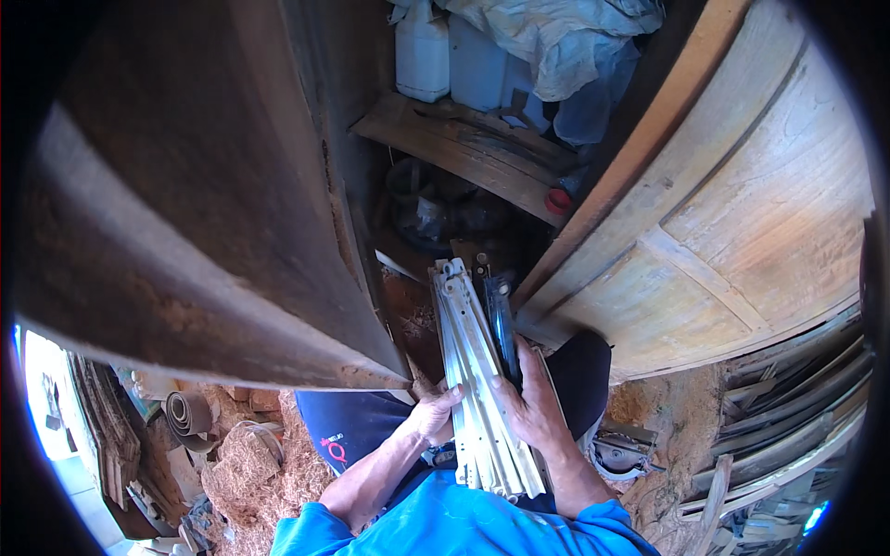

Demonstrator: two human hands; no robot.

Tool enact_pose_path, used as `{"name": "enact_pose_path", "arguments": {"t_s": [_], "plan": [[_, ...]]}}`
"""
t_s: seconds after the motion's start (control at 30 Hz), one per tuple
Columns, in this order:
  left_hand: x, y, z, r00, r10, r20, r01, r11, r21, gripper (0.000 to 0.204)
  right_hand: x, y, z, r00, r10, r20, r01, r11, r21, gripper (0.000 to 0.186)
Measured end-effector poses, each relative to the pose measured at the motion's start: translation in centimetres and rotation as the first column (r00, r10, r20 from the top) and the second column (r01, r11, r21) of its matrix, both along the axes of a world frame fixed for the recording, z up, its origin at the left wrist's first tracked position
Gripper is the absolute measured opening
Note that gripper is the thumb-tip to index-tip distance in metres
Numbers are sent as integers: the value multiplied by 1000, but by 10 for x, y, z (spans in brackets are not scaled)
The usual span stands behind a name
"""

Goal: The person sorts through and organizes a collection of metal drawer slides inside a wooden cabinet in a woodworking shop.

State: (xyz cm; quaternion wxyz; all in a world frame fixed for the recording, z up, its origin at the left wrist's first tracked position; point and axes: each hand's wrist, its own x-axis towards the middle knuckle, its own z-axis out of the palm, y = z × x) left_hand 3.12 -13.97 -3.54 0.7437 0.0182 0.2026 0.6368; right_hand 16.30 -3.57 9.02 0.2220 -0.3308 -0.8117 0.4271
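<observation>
A bundle of long, narrow metal drawer slides (468, 357) lies lengthwise between my hands, in front of my body. Most are white with holes along them, and darker rails (501, 320) sit along the right side. My left hand (434, 415) is closed at the bundle's left edge, its thumb laid against the white rails and its other fingers mostly hidden. From the right, my right hand (536, 408) grips the bundle, thumb on top and fingers along the outer side. The far ends of the slides point into an open cabinet.
Wooden door panels stand at left (213, 185) and right (714, 232). Inside the cabinet, a plank shelf (464, 148) carries white jugs (422, 56) and plastic sheeting (565, 42). Wood shavings (269, 473) cover the floor. Stacked wood strips (788, 408) and a circular saw (621, 454) lie at right.
</observation>
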Motion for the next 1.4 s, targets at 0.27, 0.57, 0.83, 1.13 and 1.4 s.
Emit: {"name": "enact_pose_path", "arguments": {"t_s": [0.27, 0.57, 0.83, 1.13, 1.4], "plan": [[4, -3, -4, 995, -4, 95, 8, 999, -33, 76, -13, -14, 20, 952, -78, 296, 19, 980, 197, 62], [8, -1, -7, 996, 5, 91, -7, 1000, 26, 84, -23, -16, 20, 830, -31, 557, -115, 967, 226, 66], [14, 7, 12, 999, 39, 10, -40, 998, 42, 93, -21, -17, 30, 837, -2, 547, -262, 876, 404, 75], [10, 11, -12, 987, 82, 139, -73, 995, -74, 62, -30, -8, 26, 835, 19, 549, -327, 821, 469, 61], [5, 27, -20, 984, 10, 176, -28, 994, 103, 77, -43, 11, 27, 887, -35, 461, -240, 818, 522, 57]]}}
